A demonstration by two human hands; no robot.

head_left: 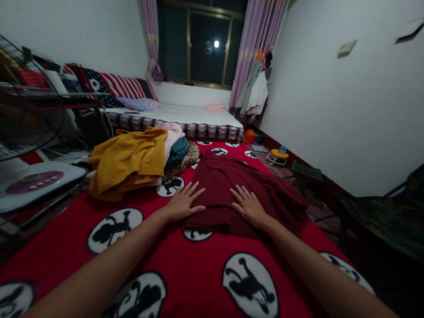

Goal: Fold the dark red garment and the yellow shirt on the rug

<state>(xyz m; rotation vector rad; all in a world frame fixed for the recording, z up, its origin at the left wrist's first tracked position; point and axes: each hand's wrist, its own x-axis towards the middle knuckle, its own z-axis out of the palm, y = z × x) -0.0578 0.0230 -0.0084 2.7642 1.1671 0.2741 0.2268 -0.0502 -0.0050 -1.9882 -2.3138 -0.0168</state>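
A dark maroon garment (265, 190) lies spread over a red blanket (185, 274) printed with black figures in white ovals. My left hand (185, 201) rests flat on the garment's left edge, fingers spread. On its middle lies my right hand (248, 205), palm down with the fingers apart. Neither hand grips the cloth. A fold runs along the garment's near left side; its exact kind cannot be made out. Just beyond my left hand sits a heap of clothes, with a mustard-yellow garment (132, 154) on top and a teal one (178, 152) beside it.
A bed with a white sheet (185, 112) stands under the window. At the left are a fan guard (29, 101) and a white appliance (36, 183). A small yellow-topped stool (278, 154), a dark folding stool (306, 172) and a chair (387, 212) line the right.
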